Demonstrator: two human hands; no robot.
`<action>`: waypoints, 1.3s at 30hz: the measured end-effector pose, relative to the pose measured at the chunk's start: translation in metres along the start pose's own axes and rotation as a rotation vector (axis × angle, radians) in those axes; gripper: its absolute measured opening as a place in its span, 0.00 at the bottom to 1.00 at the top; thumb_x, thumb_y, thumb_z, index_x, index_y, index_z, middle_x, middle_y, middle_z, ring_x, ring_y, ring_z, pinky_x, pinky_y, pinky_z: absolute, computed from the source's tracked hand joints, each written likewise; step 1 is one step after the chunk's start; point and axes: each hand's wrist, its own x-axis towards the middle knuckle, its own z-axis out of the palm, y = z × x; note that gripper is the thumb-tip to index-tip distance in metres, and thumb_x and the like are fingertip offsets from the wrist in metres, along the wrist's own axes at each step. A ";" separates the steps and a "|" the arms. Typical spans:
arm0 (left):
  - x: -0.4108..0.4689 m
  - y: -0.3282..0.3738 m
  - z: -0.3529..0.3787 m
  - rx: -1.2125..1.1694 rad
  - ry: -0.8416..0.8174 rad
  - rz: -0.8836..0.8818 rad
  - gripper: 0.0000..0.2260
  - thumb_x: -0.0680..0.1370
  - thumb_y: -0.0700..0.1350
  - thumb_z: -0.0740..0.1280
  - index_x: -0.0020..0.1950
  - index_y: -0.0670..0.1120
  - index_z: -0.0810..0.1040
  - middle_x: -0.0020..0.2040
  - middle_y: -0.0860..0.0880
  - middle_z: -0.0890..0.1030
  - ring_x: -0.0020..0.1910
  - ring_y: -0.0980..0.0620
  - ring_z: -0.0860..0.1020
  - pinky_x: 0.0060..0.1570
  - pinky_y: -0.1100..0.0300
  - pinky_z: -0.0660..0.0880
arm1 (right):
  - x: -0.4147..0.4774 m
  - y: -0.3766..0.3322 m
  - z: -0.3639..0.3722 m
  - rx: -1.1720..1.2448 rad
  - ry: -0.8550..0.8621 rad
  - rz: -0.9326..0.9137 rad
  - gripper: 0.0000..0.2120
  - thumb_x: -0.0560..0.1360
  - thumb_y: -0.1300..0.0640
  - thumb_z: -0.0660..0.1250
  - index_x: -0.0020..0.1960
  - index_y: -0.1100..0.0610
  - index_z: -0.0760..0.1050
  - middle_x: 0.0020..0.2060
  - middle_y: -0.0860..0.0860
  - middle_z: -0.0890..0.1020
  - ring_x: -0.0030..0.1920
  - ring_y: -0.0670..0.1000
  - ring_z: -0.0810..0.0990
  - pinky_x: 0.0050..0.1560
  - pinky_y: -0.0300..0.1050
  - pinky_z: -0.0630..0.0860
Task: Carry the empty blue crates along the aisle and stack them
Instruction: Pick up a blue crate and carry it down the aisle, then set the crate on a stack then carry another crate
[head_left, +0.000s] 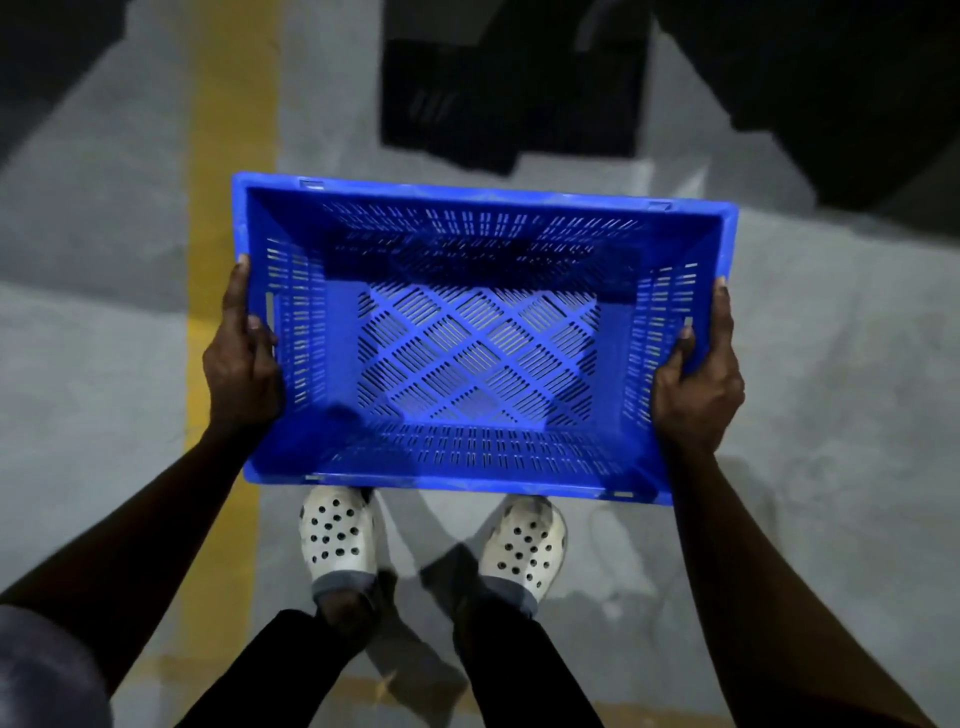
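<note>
An empty blue crate (478, 358) with slotted walls and a lattice floor hangs level in front of me, above my feet. My left hand (241, 358) grips its left short wall, thumb hooked over the rim near the handle slot. My right hand (698, 379) grips the right short wall the same way. Nothing lies inside the crate.
A grey concrete floor (93, 364) carries a yellow painted line (228, 156) running away on my left. A dark crate-like object (509, 98) sits on the floor ahead. Black shadowed shapes fill the top right and top left corners. My white perforated clogs (340, 535) stand below the crate.
</note>
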 end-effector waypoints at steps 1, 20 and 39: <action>0.000 -0.001 0.001 0.013 -0.004 -0.007 0.26 0.94 0.46 0.53 0.93 0.59 0.58 0.47 0.46 0.81 0.39 0.47 0.77 0.40 0.59 0.69 | 0.000 0.000 0.000 -0.004 0.004 0.003 0.25 0.90 0.52 0.63 0.86 0.45 0.66 0.64 0.56 0.85 0.55 0.62 0.83 0.57 0.54 0.78; -0.070 0.127 -0.156 0.450 -0.274 0.054 0.33 0.86 0.62 0.58 0.86 0.44 0.71 0.74 0.36 0.76 0.63 0.28 0.75 0.60 0.30 0.74 | -0.045 -0.139 -0.174 -0.449 -0.495 -0.120 0.31 0.79 0.32 0.63 0.77 0.45 0.72 0.69 0.60 0.70 0.67 0.66 0.72 0.57 0.66 0.75; -0.358 0.348 -0.395 0.215 -0.463 0.111 0.38 0.79 0.71 0.63 0.81 0.49 0.78 0.76 0.45 0.80 0.72 0.37 0.72 0.66 0.43 0.72 | -0.226 -0.383 -0.465 -0.347 -0.779 -0.570 0.29 0.81 0.37 0.71 0.78 0.46 0.72 0.77 0.57 0.66 0.77 0.63 0.64 0.69 0.68 0.71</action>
